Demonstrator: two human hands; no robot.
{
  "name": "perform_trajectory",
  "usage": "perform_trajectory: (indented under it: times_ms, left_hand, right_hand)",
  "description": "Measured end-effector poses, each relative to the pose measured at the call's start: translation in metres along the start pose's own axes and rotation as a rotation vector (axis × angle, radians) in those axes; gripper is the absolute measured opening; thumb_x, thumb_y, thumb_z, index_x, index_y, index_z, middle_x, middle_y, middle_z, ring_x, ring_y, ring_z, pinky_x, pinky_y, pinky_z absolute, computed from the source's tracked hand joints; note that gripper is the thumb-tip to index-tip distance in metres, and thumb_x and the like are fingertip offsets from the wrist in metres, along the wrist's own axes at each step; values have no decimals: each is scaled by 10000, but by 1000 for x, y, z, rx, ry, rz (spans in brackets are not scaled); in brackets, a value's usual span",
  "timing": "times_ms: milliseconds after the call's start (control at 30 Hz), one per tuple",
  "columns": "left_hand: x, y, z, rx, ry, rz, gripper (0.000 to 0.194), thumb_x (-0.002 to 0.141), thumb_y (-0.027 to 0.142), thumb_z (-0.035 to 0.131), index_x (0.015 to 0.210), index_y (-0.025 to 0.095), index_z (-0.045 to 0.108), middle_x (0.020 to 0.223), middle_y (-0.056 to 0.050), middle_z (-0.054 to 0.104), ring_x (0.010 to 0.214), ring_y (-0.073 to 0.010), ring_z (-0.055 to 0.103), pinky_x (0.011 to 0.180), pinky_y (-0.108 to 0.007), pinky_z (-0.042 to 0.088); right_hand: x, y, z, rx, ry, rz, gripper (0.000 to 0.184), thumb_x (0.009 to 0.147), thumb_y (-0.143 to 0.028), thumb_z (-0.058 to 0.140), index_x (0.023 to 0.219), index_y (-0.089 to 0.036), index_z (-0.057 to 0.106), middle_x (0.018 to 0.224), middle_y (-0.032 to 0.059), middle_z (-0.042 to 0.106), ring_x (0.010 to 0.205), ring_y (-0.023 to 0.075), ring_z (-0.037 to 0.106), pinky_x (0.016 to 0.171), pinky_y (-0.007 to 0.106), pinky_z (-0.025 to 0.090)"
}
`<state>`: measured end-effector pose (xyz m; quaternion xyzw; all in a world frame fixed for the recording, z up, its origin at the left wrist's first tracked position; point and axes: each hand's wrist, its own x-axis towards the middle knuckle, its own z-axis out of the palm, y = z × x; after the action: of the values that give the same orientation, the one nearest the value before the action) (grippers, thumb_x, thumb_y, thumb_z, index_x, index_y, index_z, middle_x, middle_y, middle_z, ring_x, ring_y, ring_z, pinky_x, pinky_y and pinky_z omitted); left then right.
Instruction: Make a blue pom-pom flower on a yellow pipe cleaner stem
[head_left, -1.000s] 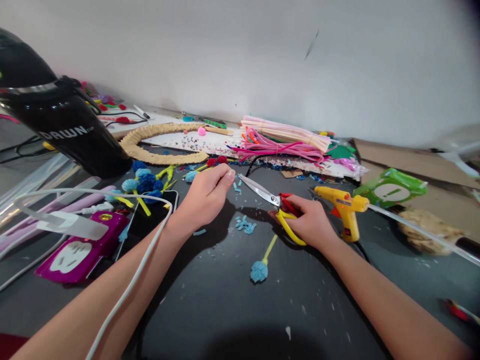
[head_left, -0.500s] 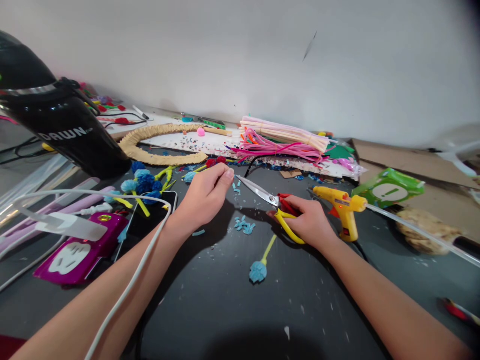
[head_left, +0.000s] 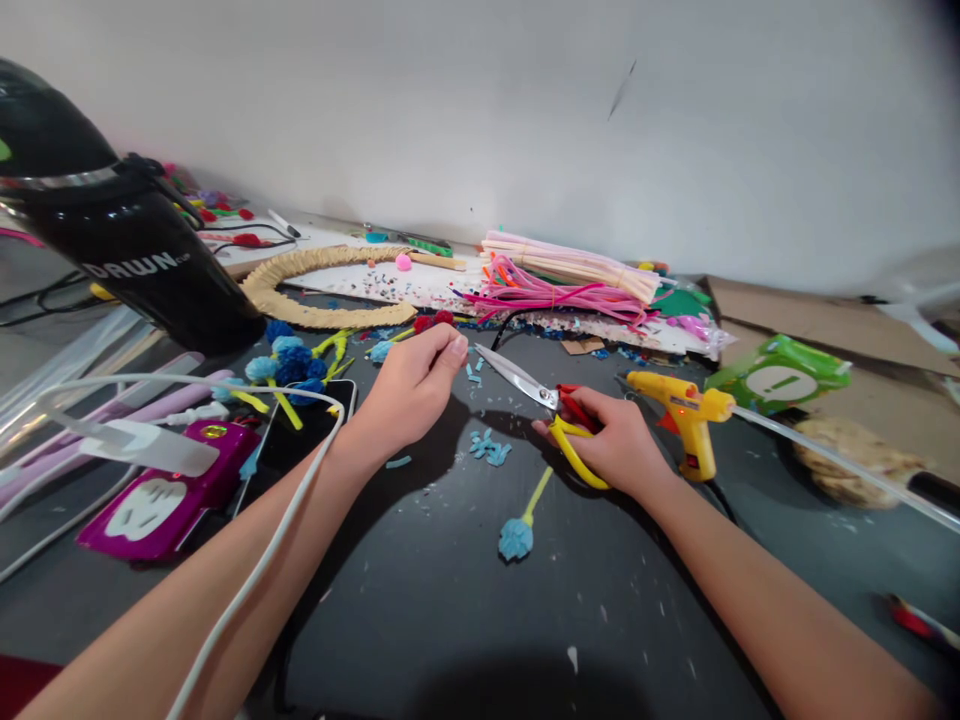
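My right hand point(head_left: 611, 440) is wrapped round the handles of a pair of scissors point(head_left: 529, 383), one handle red and one yellow. The blades look closed and point up and left, their tips just short of my left hand point(head_left: 416, 385). That hand is closed in a pinch; whatever its fingers hold is hidden or too small to name. Below the blades lies a small pile of cut light-blue strips point(head_left: 490, 448). Nearer to me rests a light-blue pipe-cleaner flower point(head_left: 517, 538) with a yellow-green stem.
To the right lies a yellow glue gun point(head_left: 686, 410) beside a green packet point(head_left: 784, 372). Pink pipe-cleaner bundles point(head_left: 559, 285) line the back. On the left are a black bottle point(head_left: 150, 240), a purple power strip point(head_left: 169, 490), a white cable and blue flowers point(head_left: 292, 362).
The scissor tips have drawn back slightly from my left fingers, leaving a small gap. Both hands otherwise stay almost where they were, and the view has shifted a little.
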<state>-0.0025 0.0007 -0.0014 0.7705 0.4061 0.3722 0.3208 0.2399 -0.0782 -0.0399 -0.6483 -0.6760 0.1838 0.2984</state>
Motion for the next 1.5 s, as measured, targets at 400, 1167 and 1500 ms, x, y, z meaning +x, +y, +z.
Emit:
perform_trajectory:
  times_ms: [400, 1167, 1500]
  left_hand:
    - [0, 1, 0, -15, -2, 9, 296, 963, 343, 404, 712, 187, 409, 652, 16, 408, 615, -122, 370, 578, -265, 305]
    - [-1, 2, -1, 29, -2, 34, 302, 955, 360, 399, 712, 183, 432, 651, 10, 421, 622, -127, 382, 585, -258, 313]
    - [0, 0, -1, 34, 6, 44, 291, 959, 327, 411, 712, 179, 448, 648, 16, 429, 612, -118, 386, 576, -259, 311]
  right_hand:
    - [1, 2, 0, 10, -3, -39, 266, 745, -421, 698, 839, -177, 653, 620, -36, 518, 581, 112, 430, 538, 230, 331]
    - [-1, 1, 0, -4, -1, -15, 268, 733, -416, 702, 841, -175, 654, 621, -33, 550, 576, 114, 452, 530, 226, 339]
    - [1, 3, 0, -15, 31, -39, 249, 753, -400, 685, 863, -177, 677, 603, -42, 511, 577, 111, 427, 545, 231, 334]
